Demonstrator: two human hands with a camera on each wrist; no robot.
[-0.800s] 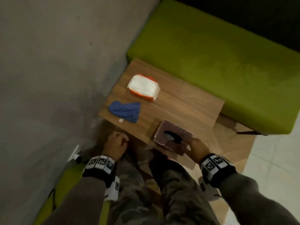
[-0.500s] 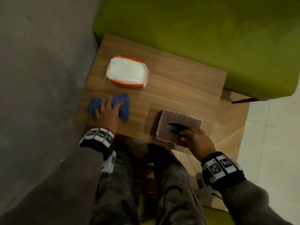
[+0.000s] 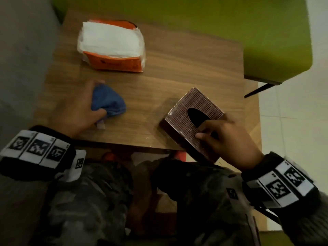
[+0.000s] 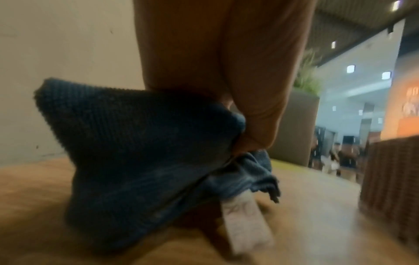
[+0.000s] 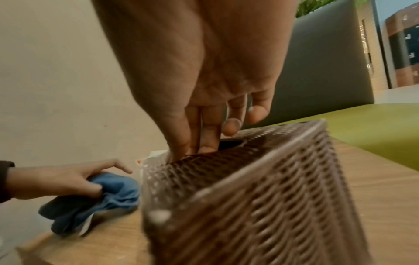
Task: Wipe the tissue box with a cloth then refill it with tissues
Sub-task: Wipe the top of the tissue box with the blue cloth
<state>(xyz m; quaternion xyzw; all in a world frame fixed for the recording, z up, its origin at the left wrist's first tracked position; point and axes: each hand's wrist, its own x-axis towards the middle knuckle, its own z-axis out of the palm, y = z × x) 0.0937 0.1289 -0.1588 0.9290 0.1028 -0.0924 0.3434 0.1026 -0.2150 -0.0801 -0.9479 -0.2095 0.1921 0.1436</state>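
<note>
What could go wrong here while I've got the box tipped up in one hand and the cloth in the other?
The tissue box is tilted over the table edge, held by right hand fingers hooked in its slot; it might slip and fall. The cloth, bunched in the left hand, trails a white tag that could drag across the box while wiping.
</note>
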